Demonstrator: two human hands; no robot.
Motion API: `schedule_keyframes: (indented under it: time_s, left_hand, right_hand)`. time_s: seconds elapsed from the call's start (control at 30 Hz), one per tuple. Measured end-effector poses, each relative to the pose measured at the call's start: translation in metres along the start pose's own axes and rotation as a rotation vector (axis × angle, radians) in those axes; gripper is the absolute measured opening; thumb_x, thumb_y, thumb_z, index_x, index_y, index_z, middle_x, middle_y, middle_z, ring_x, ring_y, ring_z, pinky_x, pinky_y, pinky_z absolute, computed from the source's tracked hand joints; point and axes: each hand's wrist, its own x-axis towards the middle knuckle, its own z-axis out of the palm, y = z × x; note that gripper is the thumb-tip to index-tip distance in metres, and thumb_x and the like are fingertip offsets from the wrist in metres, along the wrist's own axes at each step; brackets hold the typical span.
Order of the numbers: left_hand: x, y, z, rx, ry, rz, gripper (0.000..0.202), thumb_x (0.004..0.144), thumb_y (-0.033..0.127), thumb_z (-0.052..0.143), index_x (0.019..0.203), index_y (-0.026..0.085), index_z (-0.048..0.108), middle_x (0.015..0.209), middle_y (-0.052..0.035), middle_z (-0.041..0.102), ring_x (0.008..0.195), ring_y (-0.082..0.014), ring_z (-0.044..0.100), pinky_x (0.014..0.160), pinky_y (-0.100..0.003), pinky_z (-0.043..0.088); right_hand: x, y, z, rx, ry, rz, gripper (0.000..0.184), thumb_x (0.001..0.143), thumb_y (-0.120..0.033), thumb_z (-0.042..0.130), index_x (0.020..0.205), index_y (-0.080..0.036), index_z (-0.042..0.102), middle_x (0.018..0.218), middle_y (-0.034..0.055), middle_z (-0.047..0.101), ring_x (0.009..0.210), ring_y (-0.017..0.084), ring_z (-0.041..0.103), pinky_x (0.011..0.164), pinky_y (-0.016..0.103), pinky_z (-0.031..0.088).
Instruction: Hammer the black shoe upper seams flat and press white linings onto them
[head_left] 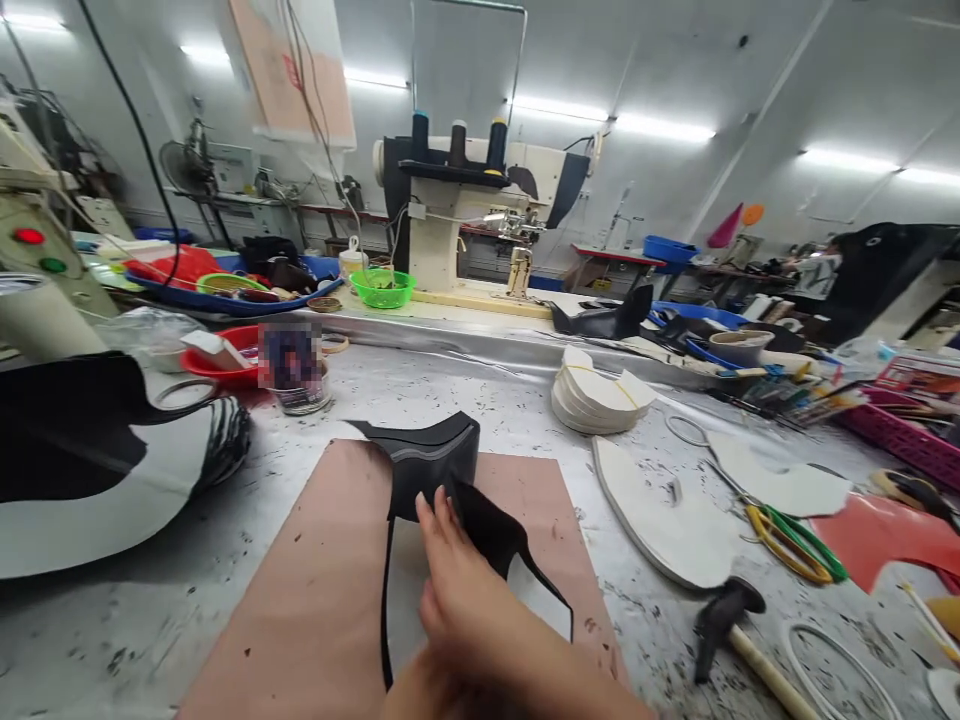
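Observation:
A black leather-like piece (435, 450) with white backing, shaped like part of a shoe upper, lies bent on a pinkish-brown board (300, 570) in front of me. My right hand (472, 595) reaches in from the lower right and rests on the middle of this piece, its fingers stretched out and pointing away from me. Below and partly behind it, at the bottom edge, is my left hand (412, 685); the right hand hides its fingers, so its grip does not show.
A layered stack of black-and-white pieces (127, 460) lies left. On the right are stacked white pieces (600, 400), a flat white template (667, 520), scissors (795, 545) and a hammer (731, 625). Behind stand a sewing machine (442, 230) and a green basket (382, 290).

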Motion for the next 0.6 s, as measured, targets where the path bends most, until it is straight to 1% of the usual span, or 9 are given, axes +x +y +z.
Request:
schedule_keyframes:
  time_s: [0.07,0.13,0.2,0.23,0.3,0.37,0.43,0.5,0.6]
  left_hand:
    - [-0.006,-0.003,0.001,0.027,-0.001,0.046,0.046,0.091,0.025,0.041,0.136,0.034,0.037,0.114,0.0018,0.064,0.101,-0.0191,0.059,0.097,-0.033,0.042]
    - [-0.014,-0.007,-0.002,0.110,0.031,0.066,0.051,0.089,0.019,0.042,0.138,0.028,0.035,0.115,-0.0014,0.064,0.105,-0.0209,0.057,0.100,-0.036,0.039]
    - [-0.022,-0.008,-0.003,0.234,0.082,0.032,0.054,0.087,0.017,0.043,0.140,0.018,0.033,0.118,-0.0068,0.063,0.112,-0.0235,0.054,0.101,-0.037,0.037]
    - [-0.026,-0.008,-0.003,0.286,0.100,0.005,0.055,0.087,0.019,0.044,0.140,0.014,0.032,0.119,-0.0095,0.062,0.114,-0.0250,0.052,0.101,-0.037,0.036]
    - [-0.030,-0.006,0.001,0.329,0.094,-0.041,0.062,0.086,0.032,0.048,0.140,0.009,0.030,0.122,-0.0140,0.060,0.117,-0.0291,0.050,0.100,-0.040,0.035]
    - [-0.031,-0.002,0.006,0.310,0.038,-0.077,0.074,0.082,0.049,0.051,0.141,0.010,0.028,0.127,-0.0165,0.056,0.120,-0.0341,0.047,0.100,-0.045,0.035]
    - [-0.027,0.004,0.007,0.267,-0.050,-0.128,0.081,0.077,0.056,0.054,0.141,0.013,0.030,0.133,-0.0184,0.051,0.122,-0.0391,0.044,0.098,-0.051,0.036]
    - [-0.022,0.009,0.003,0.219,-0.146,-0.177,0.081,0.074,0.055,0.058,0.139,0.014,0.035,0.135,-0.0201,0.048,0.123,-0.0432,0.042,0.095,-0.056,0.038]
    - [-0.015,0.011,-0.011,0.156,-0.235,-0.219,0.076,0.073,0.051,0.060,0.136,0.013,0.041,0.134,-0.0219,0.048,0.120,-0.0451,0.045,0.093,-0.059,0.040]
  right_hand:
    - [0.014,-0.010,0.001,0.007,-0.020,0.089,0.081,0.070,-0.002,0.045,0.143,0.005,0.010,0.148,0.0290,0.010,0.136,0.037,0.013,0.108,0.047,0.025]
    - [0.021,-0.011,0.002,0.013,0.012,0.118,0.080,0.070,-0.001,0.044,0.143,0.002,0.013,0.143,0.0253,0.031,0.131,0.034,0.030,0.106,0.044,0.030]
    - [0.024,-0.005,0.003,0.054,0.046,0.166,0.079,0.069,-0.001,0.043,0.144,-0.001,0.018,0.130,0.0211,0.048,0.120,0.030,0.044,0.102,0.042,0.036]
    - [0.025,-0.002,0.004,0.078,0.062,0.188,0.078,0.069,-0.001,0.042,0.143,-0.002,0.021,0.126,0.0199,0.051,0.117,0.030,0.047,0.100,0.042,0.037]
    - [0.026,0.006,0.006,0.123,0.087,0.202,0.073,0.070,0.001,0.041,0.141,-0.006,0.028,0.125,0.0175,0.052,0.117,0.027,0.047,0.099,0.039,0.037]
    - [0.027,0.011,0.009,0.158,0.111,0.197,0.063,0.074,0.001,0.039,0.136,-0.011,0.037,0.124,0.0132,0.054,0.116,0.021,0.049,0.096,0.032,0.040]
    - [0.029,0.014,0.012,0.178,0.125,0.209,0.051,0.078,0.000,0.039,0.125,-0.016,0.045,0.116,0.0092,0.059,0.109,0.017,0.055,0.089,0.027,0.044]
    - [0.031,0.015,0.015,0.176,0.140,0.233,0.041,0.079,-0.002,0.041,0.115,-0.018,0.049,0.105,0.0078,0.063,0.101,0.017,0.059,0.082,0.027,0.046]
    - [0.034,0.013,0.017,0.130,0.156,0.245,0.039,0.076,0.001,0.044,0.109,-0.018,0.050,0.099,0.0078,0.064,0.095,0.018,0.060,0.077,0.027,0.046]
